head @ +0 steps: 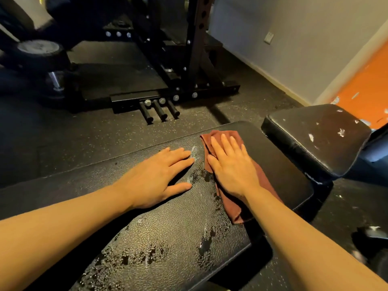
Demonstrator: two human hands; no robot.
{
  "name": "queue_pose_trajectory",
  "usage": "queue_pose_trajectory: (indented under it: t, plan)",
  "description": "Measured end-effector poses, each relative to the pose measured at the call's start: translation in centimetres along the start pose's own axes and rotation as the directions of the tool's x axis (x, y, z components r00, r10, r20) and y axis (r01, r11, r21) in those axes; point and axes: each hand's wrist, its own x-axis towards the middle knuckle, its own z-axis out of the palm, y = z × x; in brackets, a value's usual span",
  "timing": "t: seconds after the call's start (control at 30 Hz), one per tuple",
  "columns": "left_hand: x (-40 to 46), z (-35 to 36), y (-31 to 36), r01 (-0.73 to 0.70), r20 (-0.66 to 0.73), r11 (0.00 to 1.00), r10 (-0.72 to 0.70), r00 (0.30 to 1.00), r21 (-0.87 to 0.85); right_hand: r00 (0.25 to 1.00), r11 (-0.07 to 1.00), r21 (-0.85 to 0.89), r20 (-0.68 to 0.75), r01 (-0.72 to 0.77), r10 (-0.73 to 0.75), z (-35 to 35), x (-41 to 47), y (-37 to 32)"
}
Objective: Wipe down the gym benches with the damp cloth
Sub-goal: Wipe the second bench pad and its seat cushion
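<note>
A long black padded bench (pixel 168 227) runs from the bottom left towards the centre right, its textured surface streaked with wet patches. A reddish-brown cloth (pixel 233 204) lies folded across the pad near its far end. My right hand (pixel 231 164) presses flat on the cloth, fingers straight and spread. My left hand (pixel 159 175) rests flat on the bare pad just left of the cloth, fingers straight. A separate black seat pad (pixel 315 137) with worn white scuffs sits beyond the bench end at the right.
A black steel rack base (pixel 174 97) with three short pegs stands on the speckled rubber floor (pixel 63 139) ahead. A weight plate on a bar (pixel 39 51) is at the far left. A grey wall with an orange section (pixel 365 87) closes the right side.
</note>
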Motion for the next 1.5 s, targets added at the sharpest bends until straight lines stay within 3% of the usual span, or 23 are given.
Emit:
queue_pose_trajectory:
  t: [0.1,0.2,0.4,0.47,0.6,0.77,0.9,1.07,1.17,1.3,1.5]
  plan:
    - [-0.2,0.0,0.3,0.012,-0.002,1.0,-0.012,1.0,-0.007,0.987,0.989,-0.003,-0.058,0.147,-0.147,0.2,-0.4,-1.8]
    - [-0.3,0.0,0.2,0.015,-0.042,1.0,-0.015,0.999,-0.003,0.976,0.979,0.024,-0.085,0.202,-0.199,0.3,-0.2,-0.7]
    - [-0.5,0.1,0.2,0.028,-0.086,1.0,-0.028,0.996,-0.009,0.996,0.998,0.012,-0.069,-0.057,0.058,-0.3,4.8,1.7]
    - [-0.4,0.1,0.1,0.023,-0.08,1.0,-0.022,0.997,0.011,0.996,0.997,0.02,-0.048,-0.077,0.078,-0.2,5.4,0.4]
    - [-0.2,0.1,0.1,0.028,-0.069,1.0,-0.028,0.997,0.003,0.996,0.997,0.035,-0.06,0.069,-0.067,-0.3,5.1,-2.2]
    - [-0.2,0.3,0.0,0.049,-0.068,0.998,-0.051,0.996,-0.038,0.978,0.979,0.022,-0.058,0.202,-0.2,-0.4,4.8,-0.3]
    - [-0.2,0.5,-0.2,0.038,-0.089,0.999,-0.041,0.995,-0.037,0.996,0.999,0.017,-0.073,0.044,-0.043,-0.4,6.2,1.3]
    - [-0.3,0.5,0.0,0.037,-0.11,0.999,-0.041,0.993,-0.037,0.993,0.995,0.023,-0.064,-0.098,0.099,-0.1,5.4,-2.7]
    - [-0.3,0.2,0.0,0.032,-0.135,0.997,-0.041,0.99,-0.065,0.997,0.999,-0.003,-0.072,0.037,-0.037,0.0,4.5,-5.1]
    - [-0.4,0.1,0.1,0.054,-0.174,0.997,-0.063,0.983,-0.056,0.982,0.985,-0.004,-0.077,0.175,-0.174,-0.1,3.5,-3.3]
    - [-0.5,-0.1,0.2,0.069,-0.214,0.997,-0.071,0.974,-0.014,0.995,0.997,0.029,-0.06,-0.078,0.08,0.0,3.3,-1.7]
